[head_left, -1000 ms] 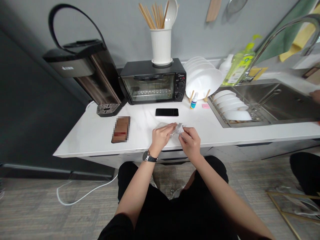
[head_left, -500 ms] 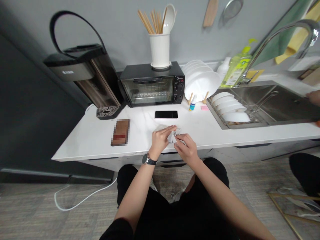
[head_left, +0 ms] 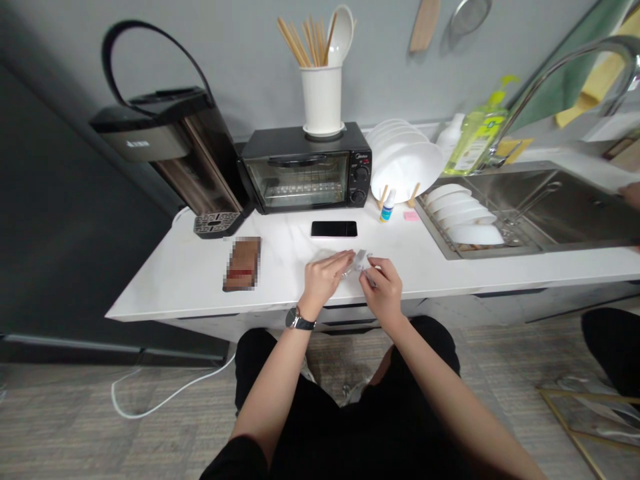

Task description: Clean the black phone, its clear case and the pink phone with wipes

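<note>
Near the counter's front edge, my right hand [head_left: 384, 287] pinches a small crumpled whitish piece [head_left: 361, 260], perhaps a wrapper or tissue. My left hand [head_left: 324, 277], with a dark watch on its wrist, lies just left of it, fingers together over a clear, thin plastic-like sheet or bag that is mostly hidden. A black-screened phone [head_left: 334, 229] lies flat beyond my hands. Right of the phone a small blue-and-white bottle [head_left: 387, 207] stands upright, beside a pink piece [head_left: 411, 217]. A blurred-out brown item [head_left: 243, 265] lies to the left.
A toaster oven [head_left: 305, 180] stands at the back, carrying a utensil holder [head_left: 321, 100]. A tall dispenser [head_left: 190, 160] is on the left. Racked plates [head_left: 406, 170] and a sink [head_left: 550, 213] with bowls are on the right. Another person's hand [head_left: 631, 195] shows at the far right.
My right hand has moved slightly right, away from my left hand, with the whitish piece in its fingers. My left hand has stayed nearly in place.
</note>
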Demonstrator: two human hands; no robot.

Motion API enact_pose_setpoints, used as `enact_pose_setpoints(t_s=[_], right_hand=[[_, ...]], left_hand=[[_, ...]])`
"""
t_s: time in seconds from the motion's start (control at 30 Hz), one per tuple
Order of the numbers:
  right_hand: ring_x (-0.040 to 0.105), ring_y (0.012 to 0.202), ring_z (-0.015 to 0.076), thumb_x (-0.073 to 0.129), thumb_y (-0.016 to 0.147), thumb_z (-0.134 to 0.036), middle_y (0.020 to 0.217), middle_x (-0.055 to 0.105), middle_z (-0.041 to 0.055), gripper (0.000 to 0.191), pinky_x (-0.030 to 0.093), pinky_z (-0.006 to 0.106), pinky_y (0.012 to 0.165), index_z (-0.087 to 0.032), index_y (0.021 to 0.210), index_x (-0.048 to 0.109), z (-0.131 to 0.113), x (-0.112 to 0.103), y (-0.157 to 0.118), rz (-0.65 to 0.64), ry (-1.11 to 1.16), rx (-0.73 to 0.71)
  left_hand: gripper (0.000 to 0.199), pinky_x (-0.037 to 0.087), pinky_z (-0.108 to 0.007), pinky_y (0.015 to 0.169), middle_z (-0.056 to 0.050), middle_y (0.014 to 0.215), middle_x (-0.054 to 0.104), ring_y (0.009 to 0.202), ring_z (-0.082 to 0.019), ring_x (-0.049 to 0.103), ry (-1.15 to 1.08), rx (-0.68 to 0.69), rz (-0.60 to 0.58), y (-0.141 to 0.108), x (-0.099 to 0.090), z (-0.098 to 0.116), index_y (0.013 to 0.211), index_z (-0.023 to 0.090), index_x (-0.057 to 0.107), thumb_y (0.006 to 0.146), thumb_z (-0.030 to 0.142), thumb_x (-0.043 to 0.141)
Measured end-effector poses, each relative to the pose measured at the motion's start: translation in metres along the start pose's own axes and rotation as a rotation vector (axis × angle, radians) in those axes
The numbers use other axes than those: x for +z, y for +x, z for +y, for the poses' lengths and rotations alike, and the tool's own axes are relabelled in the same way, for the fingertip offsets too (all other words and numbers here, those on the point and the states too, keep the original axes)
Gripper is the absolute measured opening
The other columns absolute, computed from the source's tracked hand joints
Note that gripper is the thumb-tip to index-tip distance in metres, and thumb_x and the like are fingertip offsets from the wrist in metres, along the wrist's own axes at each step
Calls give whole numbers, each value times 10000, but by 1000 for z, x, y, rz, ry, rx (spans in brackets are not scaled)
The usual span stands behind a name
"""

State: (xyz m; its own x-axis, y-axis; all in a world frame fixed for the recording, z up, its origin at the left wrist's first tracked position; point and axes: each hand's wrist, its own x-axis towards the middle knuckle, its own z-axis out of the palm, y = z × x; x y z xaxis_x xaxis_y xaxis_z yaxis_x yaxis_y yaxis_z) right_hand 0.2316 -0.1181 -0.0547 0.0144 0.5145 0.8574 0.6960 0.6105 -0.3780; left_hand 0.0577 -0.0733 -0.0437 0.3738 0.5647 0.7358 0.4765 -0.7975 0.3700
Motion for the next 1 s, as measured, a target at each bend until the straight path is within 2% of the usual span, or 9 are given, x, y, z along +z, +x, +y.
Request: enact_pose_setpoints(t_s=[0.13,0.27,0.37,0.53,0.63,0.8,1.0], right_hand=[[647,897,222,602,944,-58,1003,680,94,190,576,377,739,-227,885,666,-15,2,-2,-17,36,-8],[649,899,219,600,932,-28,1003,689,91,242,582,366,730,-235,1029,678,-26,2,-5,-42,91,-116],[653,911,227,600,937,-25,1001,696,91,302,590,378,736,-243,1135,667,-24,1,-7,-79,96,-186],[660,926,238,603,945,-46,1038,706,101,319,595,412,762,-255,1177,667,-10,-1,-7,-128,114,-256],[658,939,240,605,946,-51,1048,702,98,298,592,406,758,-262,1142,679,2,-3,-5,-111,71,-218],[633,911,240,613,949,-74,1010,687,95,189,560,387,734,-245,958,690,21,-6,1,-37,-40,-69],[632,898,226,612,959,-93,995,674,92,164,548,364,735,-228,898,681,17,-5,-2,-25,-42,-1]], left_hand=[[458,639,-357,1038,-62,1313,774,1208,-192,756,1,4,-8,-1,-1,-1,1332,207,731,975,8,526],[511,628,-369,1061,-61,1337,763,1226,-193,748,-40,-15,-31,-1,-3,1,1329,208,728,910,-36,566],[459,618,-386,1080,-74,1342,761,1250,-206,736,-71,0,-43,-1,-6,3,1338,190,717,926,15,616],[465,610,-374,1091,-66,1342,762,1267,-201,727,-48,9,-47,-2,-5,2,1347,200,716,941,9,596],[435,626,-356,1060,-54,1335,765,1245,-191,738,-12,27,-31,-2,-3,0,1348,211,721,988,35,551],[360,640,-353,1043,-40,1306,777,1219,-188,750,8,29,-13,-3,1,-1,1338,243,733,1043,125,561],[352,641,-362,1049,-40,1308,776,1221,-189,749,-8,21,-14,-2,1,0,1339,243,732,1046,135,569]])
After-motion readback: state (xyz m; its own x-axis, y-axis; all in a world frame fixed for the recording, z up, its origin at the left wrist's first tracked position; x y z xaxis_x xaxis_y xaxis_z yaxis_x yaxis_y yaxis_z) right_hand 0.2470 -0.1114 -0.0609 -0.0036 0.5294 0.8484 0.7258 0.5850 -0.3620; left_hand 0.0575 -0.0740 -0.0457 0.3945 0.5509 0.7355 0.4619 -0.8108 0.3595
